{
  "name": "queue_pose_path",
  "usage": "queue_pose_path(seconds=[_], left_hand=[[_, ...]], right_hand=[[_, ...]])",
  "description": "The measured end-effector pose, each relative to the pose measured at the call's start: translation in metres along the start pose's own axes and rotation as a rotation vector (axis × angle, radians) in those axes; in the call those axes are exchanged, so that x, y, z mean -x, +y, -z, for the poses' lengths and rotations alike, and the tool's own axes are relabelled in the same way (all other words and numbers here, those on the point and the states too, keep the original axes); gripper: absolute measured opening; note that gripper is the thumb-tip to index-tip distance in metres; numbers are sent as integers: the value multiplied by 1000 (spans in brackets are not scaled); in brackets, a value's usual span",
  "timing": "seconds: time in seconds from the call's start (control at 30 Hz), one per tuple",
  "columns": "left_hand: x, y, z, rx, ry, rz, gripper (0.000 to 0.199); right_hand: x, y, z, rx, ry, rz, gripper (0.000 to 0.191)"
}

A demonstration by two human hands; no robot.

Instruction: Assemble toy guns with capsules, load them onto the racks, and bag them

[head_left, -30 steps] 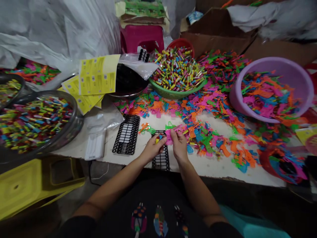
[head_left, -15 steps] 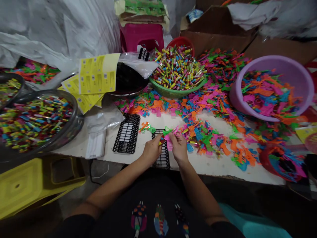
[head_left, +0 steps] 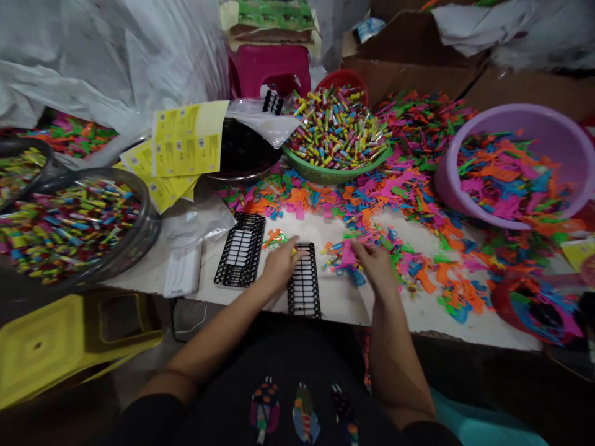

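Observation:
My left hand point(head_left: 280, 265) is closed above the left edge of a black plastic grid rack point(head_left: 304, 288) with pale strips showing through it. A small yellow tip point(head_left: 294, 251) shows at its fingers; the rest of that piece is hidden. My right hand point(head_left: 379, 266) is further right, fingertips pinched at a pink toy gun point(head_left: 348, 255) over the small pile of colourful plastic pieces. Beneath it lies a blue piece point(head_left: 357, 276). Orange and green pieces point(head_left: 275, 238) lie just beyond my left hand. A second black grid rack point(head_left: 240, 249) lies to the left.
A green basin point(head_left: 334, 175) of small coloured tubes stands behind loose toy guns. At right are a purple tub point(head_left: 515, 114) and a red bowl point(head_left: 506, 303). A clear basin point(head_left: 153, 226), yellow label sheets point(head_left: 188, 142) and a white box point(head_left: 182, 269) are left.
My hands have come apart. The right moved right with the pink toy gun toward the pile; the left stayed near the rack, shifting slightly left. More of the rack shows.

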State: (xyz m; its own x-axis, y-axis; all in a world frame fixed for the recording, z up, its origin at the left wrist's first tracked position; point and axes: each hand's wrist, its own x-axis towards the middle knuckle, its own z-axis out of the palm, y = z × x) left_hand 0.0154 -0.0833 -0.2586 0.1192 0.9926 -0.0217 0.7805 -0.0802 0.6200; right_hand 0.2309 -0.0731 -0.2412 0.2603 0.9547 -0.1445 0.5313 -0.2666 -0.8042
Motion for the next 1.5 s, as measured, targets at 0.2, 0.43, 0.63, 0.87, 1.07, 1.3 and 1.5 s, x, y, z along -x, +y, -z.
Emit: queue_pose_path(seconds=[0.2,0.43,0.63,0.87,1.07,1.3,1.5], left_hand=[[-34,-37,12,-390,-73,237,30],[-30,-31,-2,-119,-6,40,21],[-11,-28,4,417,122,-18,23],[7,-7,13,1099,57,133,39],[12,16,7,1314,-57,229,29],[19,19,8,1427,-104,296,33],[26,24,2,1195,3,225,27]], right_hand=[[-20,22,35,439,510,64,40],[21,-12,-69,302,-54,635,28],[12,-23,-100,485,-251,538,23],[27,-30,-72,-402,-111,192,25],[53,-43,-68,-441,26,313,25],[53,-37,-75,-356,23,398,21],[62,-35,-82,-257,65,417,19]])
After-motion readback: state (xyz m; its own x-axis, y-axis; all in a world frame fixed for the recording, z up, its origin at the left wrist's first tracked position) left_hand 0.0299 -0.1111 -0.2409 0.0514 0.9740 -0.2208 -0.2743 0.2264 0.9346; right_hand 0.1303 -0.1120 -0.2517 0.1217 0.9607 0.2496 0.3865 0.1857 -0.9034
